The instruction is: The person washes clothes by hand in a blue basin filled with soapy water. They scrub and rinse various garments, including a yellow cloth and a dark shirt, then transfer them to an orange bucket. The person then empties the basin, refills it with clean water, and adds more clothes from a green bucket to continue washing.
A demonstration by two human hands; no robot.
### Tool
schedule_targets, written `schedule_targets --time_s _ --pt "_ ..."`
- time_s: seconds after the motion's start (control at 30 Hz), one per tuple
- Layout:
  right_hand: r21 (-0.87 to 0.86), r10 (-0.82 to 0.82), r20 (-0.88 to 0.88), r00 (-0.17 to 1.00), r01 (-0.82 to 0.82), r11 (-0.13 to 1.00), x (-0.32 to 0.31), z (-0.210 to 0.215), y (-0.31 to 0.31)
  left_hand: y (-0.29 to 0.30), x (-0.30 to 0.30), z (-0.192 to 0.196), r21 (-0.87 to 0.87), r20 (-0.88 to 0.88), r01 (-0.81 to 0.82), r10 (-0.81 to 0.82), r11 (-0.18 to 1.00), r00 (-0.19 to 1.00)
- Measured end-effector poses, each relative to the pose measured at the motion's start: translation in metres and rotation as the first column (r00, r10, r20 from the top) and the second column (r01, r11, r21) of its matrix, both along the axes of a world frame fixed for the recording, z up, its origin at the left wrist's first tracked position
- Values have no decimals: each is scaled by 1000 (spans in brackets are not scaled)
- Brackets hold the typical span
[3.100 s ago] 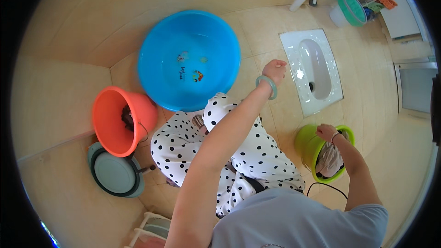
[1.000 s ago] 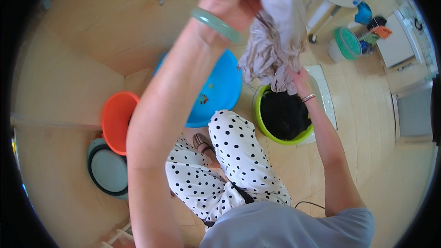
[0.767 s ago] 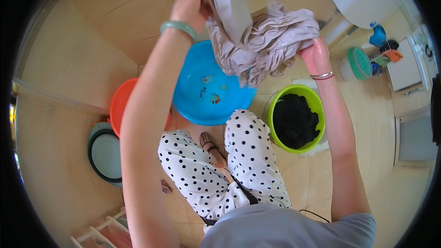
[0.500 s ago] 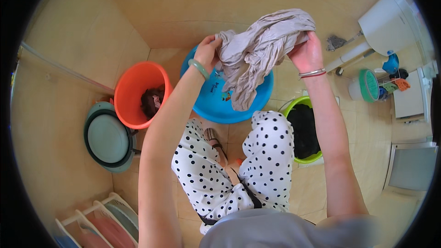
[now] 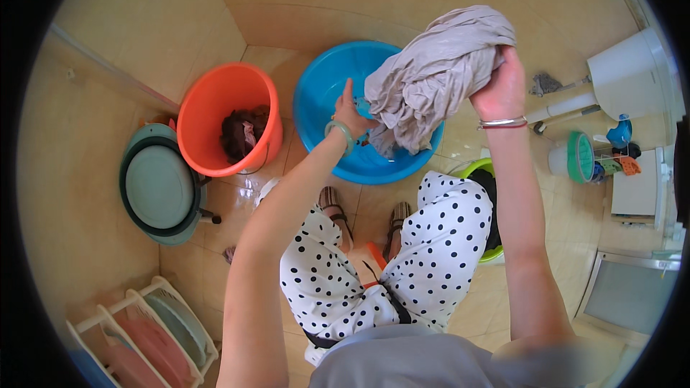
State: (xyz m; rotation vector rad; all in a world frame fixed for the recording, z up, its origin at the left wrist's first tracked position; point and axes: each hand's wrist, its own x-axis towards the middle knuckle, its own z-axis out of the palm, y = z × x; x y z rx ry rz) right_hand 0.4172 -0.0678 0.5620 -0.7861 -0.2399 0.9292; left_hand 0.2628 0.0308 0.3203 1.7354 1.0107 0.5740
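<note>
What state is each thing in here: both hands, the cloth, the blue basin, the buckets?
Right hand: closed on the pale cloth.
Left hand: open, near the cloth; contact unclear.
Pale cloth: bunched, held above the blue basin.
Blue basin: uncovered, partly hidden.
Orange bucket: uncovered, brownish cloth inside.
Green bucket: partly hidden, black cloth inside.

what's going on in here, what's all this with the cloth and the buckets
A person in polka-dot trousers has a bunched, pale grey cloth gripped in the right hand above a round blue basin. The left hand is open beside the cloth, over the basin; whether it touches the cloth is unclear. To the left, an orange bucket holds dark brown fabric. To the right, a lime-green bucket with black fabric is partly hidden behind the trousers and right forearm.
</note>
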Motion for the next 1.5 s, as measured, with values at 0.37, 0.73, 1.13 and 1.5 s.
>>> schedule_targets --time_s 0.37,0.73,1.13,1.5 --pt "20 -238 144 961 238 971 6 25 -15 -1 13 -43 -380 314 141 -16 914 949" --pt "-39 -314 340 886 347 937 7 -5 4 17 29 -10 -406 586 137 142 904 798" --pt "-758 639 583 501 54 650 67 -172 9 44 -22 64 -804 573 330 493 495 655" --pt "-507 458 716 526 -57 860 5 -144 10 18 4 138 -393 697 422 -36 817 716"
